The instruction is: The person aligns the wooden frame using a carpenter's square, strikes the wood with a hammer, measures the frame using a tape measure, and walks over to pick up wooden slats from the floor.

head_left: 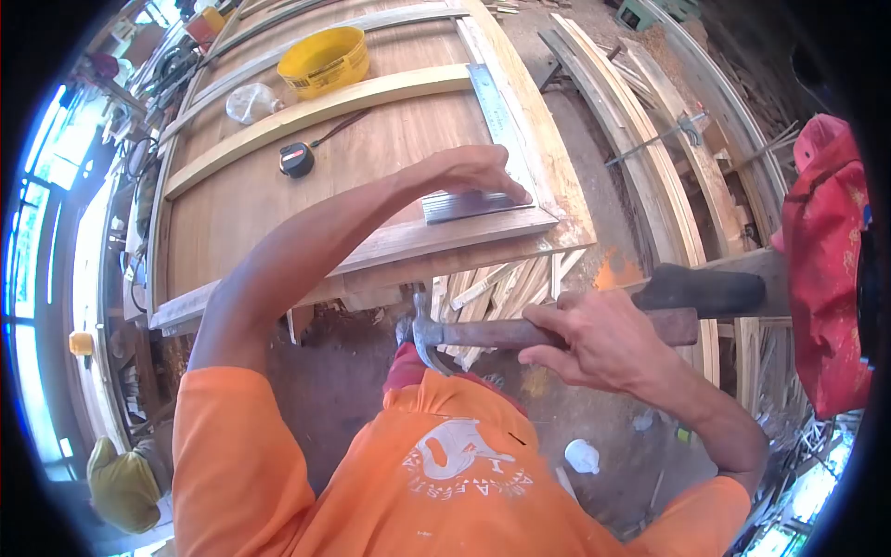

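My right hand (599, 342) is wrapped round the wooden handle of a claw hammer (492, 335), held level in front of my orange shirt with its metal head to the left. My left hand (473, 173) is closed on a steel carpenter's square (469, 206) at the near right corner of a wooden frame (408, 245). One leg of the square runs along the near rail, the other up the right side rail. My fingers partly cover the square's corner. A tape measure (296, 160) lies on the plywood panel (390, 153) inside the frame.
A yellow bucket (324, 61) and a clear plastic bag (252, 103) sit farther up the panel. Long boards (640, 139) and a clamp (668, 135) are at the right. Below the corner are stacked wood strips (501, 297). A red cloth (821, 278) hangs at far right.
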Motion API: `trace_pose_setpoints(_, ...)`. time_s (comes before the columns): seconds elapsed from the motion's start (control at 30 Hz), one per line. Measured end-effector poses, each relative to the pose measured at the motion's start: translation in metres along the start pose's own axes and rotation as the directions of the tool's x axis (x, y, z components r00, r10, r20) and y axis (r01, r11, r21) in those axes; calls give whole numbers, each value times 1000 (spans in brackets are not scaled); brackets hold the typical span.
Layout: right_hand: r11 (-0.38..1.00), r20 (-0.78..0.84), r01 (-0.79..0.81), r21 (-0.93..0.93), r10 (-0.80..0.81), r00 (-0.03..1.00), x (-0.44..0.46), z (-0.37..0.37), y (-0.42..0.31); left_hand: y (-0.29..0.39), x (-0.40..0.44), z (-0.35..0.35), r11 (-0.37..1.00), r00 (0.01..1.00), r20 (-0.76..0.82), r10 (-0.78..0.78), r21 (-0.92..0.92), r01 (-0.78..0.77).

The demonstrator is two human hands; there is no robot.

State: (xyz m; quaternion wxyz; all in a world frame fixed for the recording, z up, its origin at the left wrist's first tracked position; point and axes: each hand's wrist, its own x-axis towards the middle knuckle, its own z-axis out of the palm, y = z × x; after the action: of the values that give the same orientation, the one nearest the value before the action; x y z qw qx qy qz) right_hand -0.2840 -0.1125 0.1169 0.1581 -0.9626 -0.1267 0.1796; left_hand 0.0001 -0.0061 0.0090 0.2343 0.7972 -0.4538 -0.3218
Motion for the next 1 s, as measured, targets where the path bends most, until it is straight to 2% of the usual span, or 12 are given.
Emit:
trace_pose_setpoints(0.1, 999, -72, 18, 39, -15, 997, -18, 10, 8, -13, 11, 6, 999, 999, -37, 24, -36, -26)
trace_pose_setpoints(0.17, 969, 31, -124, 215, 121, 992, -33, 7, 11, 1, 4, -5, 999, 999, 13, -39, -5, 39)
trace_pose_setpoints(0.23, 950, -10, -48, 309, 54, 999, -48, 7, 17, -2, 9, -7, 995, 992, 71, -102, 25, 101)
trace_pose_setpoints(0.3, 700, 183, -337, 629, 288, 940, -65, 3, 14, -19, 21, 2, 996, 998, 55, -40, -83, 44)
trace_pose_setpoints(0.37, 699, 39, -207, 684, 248, 968, -82, 31, 30, -18, 16, 1, 992, 999, 22, -25, -124, 28)
trace_pose_setpoints(0.43, 342, -6, -195, 919, 507, 862, -91, 47, 33, -5, 7, 1, 987, 1000, 7, -5, -160, 6)
trace_pose_setpoints(0.47, 392, -158, -71, 917, 520, 840, -82, 48, 34, 4, 1, 0, 983, 999, -12, -49, -175, 47)
trace_pose_setpoints(0.57, 281, -126, -106, 954, 694, 709, -64, 48, 41, 10, -1, 2, 972, 995, -18, -95, -217, 89)
trace_pose_setpoints(0.7, 296, -152, -91, 951, 703, 695, -39, 72, 70, -1, 7, 10, 972, 987, -106, -117, -215, 93)
trace_pose_setpoints(0.77, 182, -151, 13, 983, 773, 616, -27, 83, 78, 3, 6, 6, 966, 987, -65, -147, -224, 129)
trace_pose_setpoints(0.87, 187, -11, -170, 968, 705, 709, -17, 82, 72, 16, -5, 0, 959, 984, -10, -178, -224, 172)
trace_pose_setpoints(1.0, 48, 44, -93, 994, 616, 787, -21, 74, 91, 23, -7, -1, 958, 980, -30, -199, -215, 188)
